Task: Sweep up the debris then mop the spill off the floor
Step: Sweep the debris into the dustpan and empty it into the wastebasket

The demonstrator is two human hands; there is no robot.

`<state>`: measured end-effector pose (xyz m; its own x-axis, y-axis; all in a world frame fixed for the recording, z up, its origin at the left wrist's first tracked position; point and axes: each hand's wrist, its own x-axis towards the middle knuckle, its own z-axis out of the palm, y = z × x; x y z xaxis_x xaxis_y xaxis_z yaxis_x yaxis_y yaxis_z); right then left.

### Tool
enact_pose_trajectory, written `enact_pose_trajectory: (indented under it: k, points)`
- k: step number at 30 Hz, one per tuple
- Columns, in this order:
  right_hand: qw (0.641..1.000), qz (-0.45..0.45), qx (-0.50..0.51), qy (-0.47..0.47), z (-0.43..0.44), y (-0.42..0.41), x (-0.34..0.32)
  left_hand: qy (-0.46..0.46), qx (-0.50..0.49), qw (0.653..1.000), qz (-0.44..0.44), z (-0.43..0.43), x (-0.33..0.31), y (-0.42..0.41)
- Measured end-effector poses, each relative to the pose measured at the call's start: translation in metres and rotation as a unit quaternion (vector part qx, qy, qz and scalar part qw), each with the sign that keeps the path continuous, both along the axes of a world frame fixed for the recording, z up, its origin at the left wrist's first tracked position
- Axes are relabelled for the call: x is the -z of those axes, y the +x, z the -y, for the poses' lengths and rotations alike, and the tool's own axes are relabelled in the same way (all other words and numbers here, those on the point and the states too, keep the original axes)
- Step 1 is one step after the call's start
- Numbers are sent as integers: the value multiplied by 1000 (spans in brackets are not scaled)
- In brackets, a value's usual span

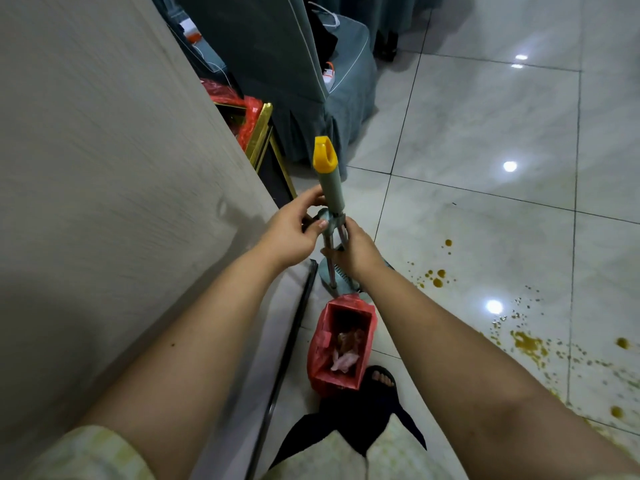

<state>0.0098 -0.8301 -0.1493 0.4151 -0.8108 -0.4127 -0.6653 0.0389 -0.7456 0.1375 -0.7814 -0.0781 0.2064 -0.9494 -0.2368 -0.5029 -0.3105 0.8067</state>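
The left hand (294,233) and right hand (358,252) grip the dustpan handle (330,188) between them.

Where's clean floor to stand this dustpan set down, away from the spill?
Bare tiles lie right of the covered chair, beyond the spill; a smaller patch sits between the chair and the nearest drops. Crowded along the wall: red bin, gold stand, the person's foot, left hand and right hand on the dustpan handle.

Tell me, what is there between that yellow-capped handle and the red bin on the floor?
The head view shows thin metal rods running from the handle down to a grey-green dustpan by the red bin.
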Motion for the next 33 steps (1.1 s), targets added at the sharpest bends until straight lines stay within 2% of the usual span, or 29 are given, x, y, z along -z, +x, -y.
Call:
enact_pose_trajectory:
  k: [4, 9, 11, 16, 21, 26, 33]
  points:
    - [998, -49, -33, -10, -9, -20, -28, 14, -39, 989, 141, -11, -12, -9]
    - [984, -125, -90, -85, -32, -37, -78, 14, -22, 945, 325, -36, -35, -24]
    - [975, -139, -117, -127, -47, -42, -101, 17, -14, 929, 369, -56, -47, -36]
    - [934, -194, -170, -246, -82, -69, -152, 35, 12, 926, 377, -100, -78, -66]
    - [919, -179, -164, -310, -110, -94, -173, 45, -2, 930, 364, -122, -96, -95]
    - [909, -141, -220, -326, -134, -98, -169, 67, -85, 928, 355, -150, -104, -109]
    - [861, -141, -411, -263, -177, -82, -154, 61, -275, 892, 353, -234, -112, -103]
